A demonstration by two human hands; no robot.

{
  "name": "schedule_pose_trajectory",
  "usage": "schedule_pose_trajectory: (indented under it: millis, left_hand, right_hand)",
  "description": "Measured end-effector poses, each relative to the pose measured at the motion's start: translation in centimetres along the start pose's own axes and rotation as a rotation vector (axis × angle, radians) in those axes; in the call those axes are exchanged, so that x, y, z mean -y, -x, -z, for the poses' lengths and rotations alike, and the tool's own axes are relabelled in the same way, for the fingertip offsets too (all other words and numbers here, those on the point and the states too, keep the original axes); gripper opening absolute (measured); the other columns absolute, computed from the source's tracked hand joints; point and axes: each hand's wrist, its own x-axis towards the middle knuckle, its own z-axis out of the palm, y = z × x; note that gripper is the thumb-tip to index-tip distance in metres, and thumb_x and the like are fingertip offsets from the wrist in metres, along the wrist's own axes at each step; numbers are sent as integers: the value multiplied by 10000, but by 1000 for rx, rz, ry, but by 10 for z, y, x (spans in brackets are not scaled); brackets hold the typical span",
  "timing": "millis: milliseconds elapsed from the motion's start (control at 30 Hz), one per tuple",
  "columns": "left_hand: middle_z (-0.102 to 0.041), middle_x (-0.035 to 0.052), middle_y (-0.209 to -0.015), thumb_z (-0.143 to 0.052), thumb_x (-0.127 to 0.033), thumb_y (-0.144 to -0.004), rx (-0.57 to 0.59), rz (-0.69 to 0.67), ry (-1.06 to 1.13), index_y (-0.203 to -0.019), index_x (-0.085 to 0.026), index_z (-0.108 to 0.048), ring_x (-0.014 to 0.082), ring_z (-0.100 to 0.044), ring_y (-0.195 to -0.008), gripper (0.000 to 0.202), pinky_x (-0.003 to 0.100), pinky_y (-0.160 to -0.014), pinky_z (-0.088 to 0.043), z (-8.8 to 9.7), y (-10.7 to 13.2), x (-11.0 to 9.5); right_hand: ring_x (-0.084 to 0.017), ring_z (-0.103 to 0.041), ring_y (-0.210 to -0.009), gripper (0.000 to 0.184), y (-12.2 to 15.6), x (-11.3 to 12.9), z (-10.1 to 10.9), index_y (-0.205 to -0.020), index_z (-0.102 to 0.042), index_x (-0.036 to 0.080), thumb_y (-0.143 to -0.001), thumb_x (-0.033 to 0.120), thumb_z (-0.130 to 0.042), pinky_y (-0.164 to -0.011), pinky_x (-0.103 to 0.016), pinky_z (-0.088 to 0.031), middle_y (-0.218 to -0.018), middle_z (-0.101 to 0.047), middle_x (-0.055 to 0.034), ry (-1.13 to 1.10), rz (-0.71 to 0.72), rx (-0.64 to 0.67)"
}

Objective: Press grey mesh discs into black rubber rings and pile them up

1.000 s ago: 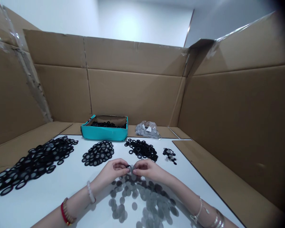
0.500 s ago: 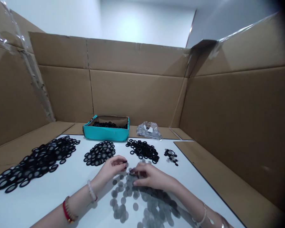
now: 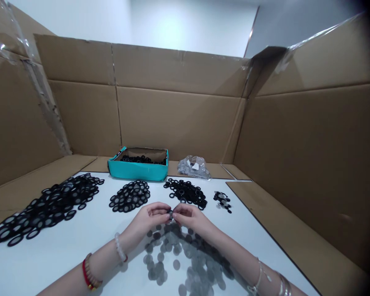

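My left hand (image 3: 156, 214) pinches a small black ring (image 3: 169, 211) between thumb and fingertips. Fingertip to fingertip with it, my right hand (image 3: 188, 215) is closed on a small translucent grey disc (image 3: 172, 218) held against the ring. The fingers partly cover both pieces, so how far the disc sits in the ring cannot be made out. Below my hands, many loose grey discs (image 3: 176, 264) are scattered on the white tabletop. Beyond my right hand lies a pile of black rings (image 3: 188, 191). Black rings with grey centres (image 3: 130, 196) form a heap past my left hand.
A long heap of black rings with grey centres (image 3: 49, 209) spreads along the left. At the back stand a teal box (image 3: 137, 171) holding black rings and a clear plastic bag (image 3: 193, 167). A small mixed cluster (image 3: 223, 201) lies right. Cardboard walls (image 3: 179, 123) surround the table.
My right hand has lifted from the loose discs and come up to meet my left hand. My left hand has shifted slightly right, and the fingertips now come together at the ring.
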Motion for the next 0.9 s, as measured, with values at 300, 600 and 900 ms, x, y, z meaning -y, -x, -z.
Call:
schedule_pose_trajectory:
  millis: [300,600,900]
  left_hand:
    - [-663,48,-765,-754,-256,-548,-18,-46,-111,-790,-140,-664,185,-596,-749,283,276,-676,-452,-3,0,-2]
    - [-610,21,-652,-755,-243,-523,-66,-54,-127,-730,-133,-621,159,-576,-651,270,252,-599,-436,-1,-2,4]
    - [-621,37,-701,-741,-254,-561,-127,-70,-90,-743,-136,-623,162,-573,-685,248,245,-614,-434,-4,0,3]
  right_hand:
    - [-102,-460,-573,383,2,-1,-5,-649,-488,168,-649,503,-676,-552,-219,-350,-614,-488,40,-15,35,-10]
    - [-102,-426,-569,350,4,-1,-6,-609,-498,161,-718,468,-627,-531,-217,-332,-602,-478,26,118,155,-44]
    - [-114,-457,-574,339,5,1,-10,-654,-530,157,-705,476,-633,-545,-231,-358,-636,-519,11,106,111,-39]
